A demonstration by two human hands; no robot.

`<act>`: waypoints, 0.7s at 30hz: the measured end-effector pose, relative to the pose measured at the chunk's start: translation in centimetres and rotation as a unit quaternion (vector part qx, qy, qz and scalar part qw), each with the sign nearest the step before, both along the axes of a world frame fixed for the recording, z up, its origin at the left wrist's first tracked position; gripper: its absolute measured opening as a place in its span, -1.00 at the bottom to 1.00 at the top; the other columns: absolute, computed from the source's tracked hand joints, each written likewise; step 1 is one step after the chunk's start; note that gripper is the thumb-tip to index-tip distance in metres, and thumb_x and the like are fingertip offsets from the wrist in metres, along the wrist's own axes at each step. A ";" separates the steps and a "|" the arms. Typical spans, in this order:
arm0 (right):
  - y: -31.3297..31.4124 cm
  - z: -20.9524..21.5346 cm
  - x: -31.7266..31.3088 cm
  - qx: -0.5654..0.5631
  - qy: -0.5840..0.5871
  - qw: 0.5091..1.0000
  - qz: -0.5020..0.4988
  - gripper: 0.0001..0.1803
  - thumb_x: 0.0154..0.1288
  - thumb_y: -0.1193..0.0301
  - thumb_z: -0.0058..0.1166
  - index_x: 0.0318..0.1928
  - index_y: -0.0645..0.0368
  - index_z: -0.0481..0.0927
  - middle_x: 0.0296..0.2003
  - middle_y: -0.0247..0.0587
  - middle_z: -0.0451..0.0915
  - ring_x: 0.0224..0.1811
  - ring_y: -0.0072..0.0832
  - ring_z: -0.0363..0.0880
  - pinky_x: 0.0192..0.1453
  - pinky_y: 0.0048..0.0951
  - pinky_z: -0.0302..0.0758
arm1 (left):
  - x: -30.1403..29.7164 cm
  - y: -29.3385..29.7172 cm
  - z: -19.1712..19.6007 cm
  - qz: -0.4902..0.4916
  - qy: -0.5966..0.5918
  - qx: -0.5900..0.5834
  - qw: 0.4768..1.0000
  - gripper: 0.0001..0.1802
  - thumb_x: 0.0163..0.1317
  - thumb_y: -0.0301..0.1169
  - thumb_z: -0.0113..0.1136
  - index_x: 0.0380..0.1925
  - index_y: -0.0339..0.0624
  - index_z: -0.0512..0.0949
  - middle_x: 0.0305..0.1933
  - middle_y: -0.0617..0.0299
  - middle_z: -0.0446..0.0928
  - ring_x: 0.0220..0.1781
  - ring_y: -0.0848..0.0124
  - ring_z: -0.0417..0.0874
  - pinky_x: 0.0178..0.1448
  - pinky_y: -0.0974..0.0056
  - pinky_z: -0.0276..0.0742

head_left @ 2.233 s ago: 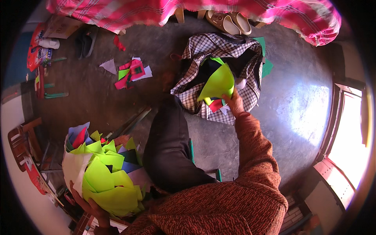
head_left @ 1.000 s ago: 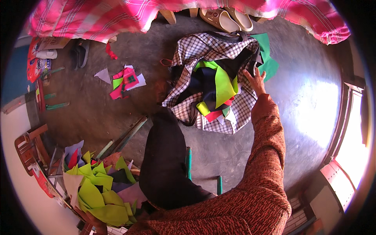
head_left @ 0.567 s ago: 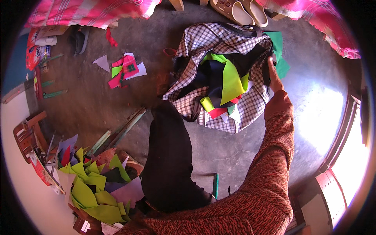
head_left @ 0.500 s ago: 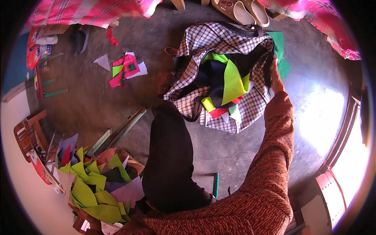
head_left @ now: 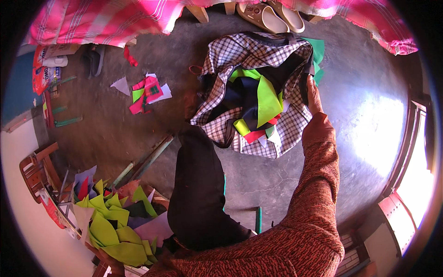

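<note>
A large black-and-white checked cloth bag [head_left: 286,134] lies on the floor with its mouth spread wide. Inside it are lime-green cloth pieces [head_left: 269,102], dark cloth [head_left: 249,101] and smaller red, white and green scraps. My right hand [head_left: 314,96], its arm in a rust-brown knitted sleeve, is at the bag's right side with the fingers closed on the dark-edged rim. Part of those fingers is hidden by the rim. A green cloth piece [head_left: 318,53] sticks out behind the bag's far right side. I cannot make out my left hand.
Pink, white and green scraps [head_left: 150,90] lie left of the bag. A heap of lime-green and grey cloth pieces [head_left: 104,226] sits at lower left, beside my dark-clad leg [head_left: 196,184]. Tan clogs [head_left: 263,17] stand at the back, near pink checked cloth [head_left: 106,21].
The view has shifted slightly, so the bag and my right hand appear a little further left. My right hand keeps its place on the bag's rim.
</note>
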State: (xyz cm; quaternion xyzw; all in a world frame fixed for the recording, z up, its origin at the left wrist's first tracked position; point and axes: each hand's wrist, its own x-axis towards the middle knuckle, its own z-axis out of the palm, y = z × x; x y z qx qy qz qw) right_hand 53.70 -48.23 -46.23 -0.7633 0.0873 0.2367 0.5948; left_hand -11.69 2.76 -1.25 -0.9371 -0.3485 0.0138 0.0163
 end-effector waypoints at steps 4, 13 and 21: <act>1.4 4.1 -2.0 0.006 -0.004 1.000 0.024 -0.37 0.36 -0.13 -0.14 -0.05 0.26 0.50 -0.23 -0.36 0.50 -0.16 -0.54 0.39 0.02 -0.50 0.32 | 5.4 -2.6 -0.5 0.128 -0.151 -0.112 0.974 -0.18 0.39 0.00 -0.18 0.40 -0.29 -0.22 0.43 -0.29 -0.12 0.41 -0.09 0.13 0.36 -0.05 0.19; 3.9 2.3 -5.3 0.199 0.038 0.968 -0.150 -0.62 0.41 0.08 -0.07 -0.19 0.18 0.50 -0.43 -0.43 0.50 -0.45 -0.66 0.42 -0.34 -0.54 0.41 | 2.0 -0.6 0.2 -0.193 0.101 0.192 0.957 -0.33 0.37 -0.07 -0.05 0.35 0.00 -0.05 0.38 -0.40 -0.02 0.37 -0.26 0.16 0.27 -0.23 0.26; 0.6 -6.9 0.1 0.194 0.135 0.943 -0.235 -0.67 0.21 0.12 -0.01 -0.37 0.14 0.60 -0.58 -0.25 0.58 -0.66 -0.34 0.46 -0.52 -0.32 0.43 | -2.1 1.7 0.1 -0.234 0.088 0.201 0.947 -0.44 0.42 -0.11 -0.15 0.30 -0.04 0.02 0.36 -0.39 0.04 0.35 -0.26 0.20 0.26 -0.21 0.29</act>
